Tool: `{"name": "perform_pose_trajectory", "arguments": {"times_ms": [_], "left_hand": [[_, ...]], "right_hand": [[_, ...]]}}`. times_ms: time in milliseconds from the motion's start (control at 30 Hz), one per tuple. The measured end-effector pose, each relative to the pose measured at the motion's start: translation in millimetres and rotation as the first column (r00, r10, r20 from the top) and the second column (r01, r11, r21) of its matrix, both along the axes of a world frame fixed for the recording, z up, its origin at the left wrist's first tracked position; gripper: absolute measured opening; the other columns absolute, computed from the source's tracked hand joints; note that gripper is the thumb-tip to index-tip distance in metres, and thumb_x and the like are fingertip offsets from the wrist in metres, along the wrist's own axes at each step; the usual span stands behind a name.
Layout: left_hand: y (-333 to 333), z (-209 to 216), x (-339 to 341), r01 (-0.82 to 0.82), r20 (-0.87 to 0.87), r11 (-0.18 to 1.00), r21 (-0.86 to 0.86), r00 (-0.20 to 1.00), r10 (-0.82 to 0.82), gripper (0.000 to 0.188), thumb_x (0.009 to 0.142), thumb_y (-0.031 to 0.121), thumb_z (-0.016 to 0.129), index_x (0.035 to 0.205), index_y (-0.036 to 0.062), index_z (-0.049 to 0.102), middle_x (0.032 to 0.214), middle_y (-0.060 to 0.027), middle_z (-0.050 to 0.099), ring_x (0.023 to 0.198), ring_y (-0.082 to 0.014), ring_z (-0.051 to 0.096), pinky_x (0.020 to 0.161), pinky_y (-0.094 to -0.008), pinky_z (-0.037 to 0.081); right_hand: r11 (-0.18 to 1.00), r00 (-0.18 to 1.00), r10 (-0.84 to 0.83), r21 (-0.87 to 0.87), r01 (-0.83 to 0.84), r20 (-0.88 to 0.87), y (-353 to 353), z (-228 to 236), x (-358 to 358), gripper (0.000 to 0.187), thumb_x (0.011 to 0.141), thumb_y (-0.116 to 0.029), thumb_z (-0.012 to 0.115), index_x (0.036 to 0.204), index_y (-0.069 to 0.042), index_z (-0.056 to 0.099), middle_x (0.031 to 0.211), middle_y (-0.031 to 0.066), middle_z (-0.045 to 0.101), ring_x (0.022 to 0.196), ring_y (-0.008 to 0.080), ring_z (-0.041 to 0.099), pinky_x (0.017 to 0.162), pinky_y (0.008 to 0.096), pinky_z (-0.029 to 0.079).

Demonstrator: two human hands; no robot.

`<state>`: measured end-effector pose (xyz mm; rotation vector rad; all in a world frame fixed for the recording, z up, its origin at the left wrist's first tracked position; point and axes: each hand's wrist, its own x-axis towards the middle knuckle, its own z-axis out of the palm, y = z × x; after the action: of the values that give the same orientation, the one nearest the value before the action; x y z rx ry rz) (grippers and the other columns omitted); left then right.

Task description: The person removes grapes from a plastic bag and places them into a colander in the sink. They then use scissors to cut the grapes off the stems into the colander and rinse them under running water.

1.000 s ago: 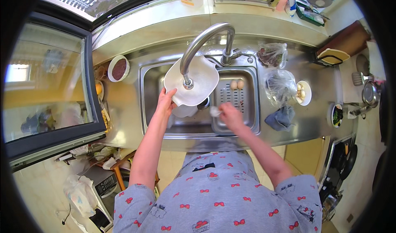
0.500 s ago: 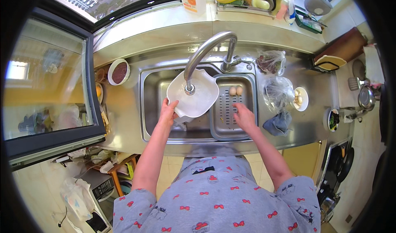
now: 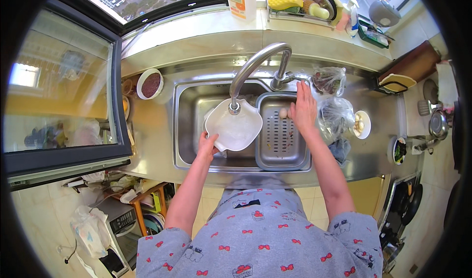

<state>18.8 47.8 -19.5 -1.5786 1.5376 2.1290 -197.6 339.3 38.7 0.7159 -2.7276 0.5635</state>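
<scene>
My left hand grips the near-left rim of a white bowl. Under the spout of the steel faucet, the bowl sits over the left sink basin, with what looks like clear water inside. My right hand reaches above the drain tray, its fingers stretched out and holding nothing. Its fingertips are at the faucet lever; whether they touch it I cannot tell. An egg lies in the tray beside this hand, which partly covers that spot.
Right of the sink are clear plastic bags, a grey-blue cloth and a small white bowl of pale round food. A bowl of dark red grains stands at the left. An open window frame juts in at the left.
My right hand has moved up from over the drain tray to the faucet lever, its fingers straightening. My left hand still holds the bowl. The view has shifted slightly.
</scene>
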Motion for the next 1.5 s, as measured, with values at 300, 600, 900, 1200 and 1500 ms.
{"name": "perform_pose_trajectory", "arguments": {"times_ms": [300, 600, 900, 1200, 1500], "left_hand": [[3, -1, 3, -0.029, -0.048, 1.000, 0.000, 0.998, 0.029, 0.055, 0.087, 0.010, 0.063, 0.135, 0.0119, 0.036, 0.118, -0.0133, 0.060, 0.094, -0.0273, 0.068, 0.068, -0.0420, 0.060], [-1, -6, 6, -0.046, -0.080, 0.998, 0.029, 0.996, 0.049, 0.065, 0.085, 0.008, 0.062, 0.140, 0.0103, 0.029, 0.124, -0.0175, 0.056, 0.099, -0.0287, 0.066, 0.071, -0.0424, 0.061], [11, 14, -6, -0.096, -0.140, 0.994, 0.058, 0.985, 0.103, 0.051, 0.087, 0.005, 0.059, 0.134, 0.0119, 0.040, 0.124, -0.0132, 0.057, 0.103, -0.0306, 0.065, 0.073, -0.0456, 0.062], [19, 11, -8, -0.140, -0.164, 0.988, 0.071, 0.975, 0.150, 0.051, 0.087, 0.004, 0.058, 0.134, 0.0127, 0.040, 0.124, -0.0122, 0.056, 0.105, -0.0298, 0.065, 0.077, -0.0452, 0.061], [9, 7, -2, -0.160, -0.162, 0.986, 0.045, 0.973, 0.165, 0.057, 0.085, 0.002, 0.061, 0.134, 0.0092, 0.034, 0.123, -0.0162, 0.056, 0.103, -0.0301, 0.065, 0.074, -0.0455, 0.062]], "right_hand": [[0.938, 0.998, -0.012, 0.345, 0.033, -0.063, 16, -41, -46, 0.074, 0.078, 0.002, 0.055, 0.148, 0.003, 0.029, 0.153, 0.0187, 0.033, 0.142, 0.0338, 0.033, 0.110, 0.0449, 0.035], [0.981, 0.946, -0.151, -0.071, 0.179, 0.286, 30, -55, -13, 0.058, 0.081, -0.008, 0.064, 0.135, -0.011, 0.043, 0.138, 0.0158, 0.046, 0.115, 0.0387, 0.055, 0.092, 0.0469, 0.049], [0.922, 0.749, -0.366, 0.323, 0.213, 0.552, 2, -104, -10, 0.054, 0.080, -0.040, 0.072, 0.125, -0.019, 0.054, 0.128, 0.0094, 0.050, 0.108, 0.0334, 0.063, 0.087, 0.0476, 0.052], [0.908, 0.753, -0.367, 0.387, 0.161, 0.547, -12, -143, -7, 0.050, 0.077, -0.034, 0.076, 0.121, -0.018, 0.058, 0.129, 0.0095, 0.049, 0.113, 0.0355, 0.059, 0.085, 0.0456, 0.054], [0.921, 0.668, -0.314, 0.046, 0.387, 0.675, -8, -107, 10, 0.048, 0.073, -0.033, 0.075, 0.116, -0.015, 0.063, 0.127, 0.0109, 0.054, 0.109, 0.0318, 0.061, 0.093, 0.0439, 0.050]]}}
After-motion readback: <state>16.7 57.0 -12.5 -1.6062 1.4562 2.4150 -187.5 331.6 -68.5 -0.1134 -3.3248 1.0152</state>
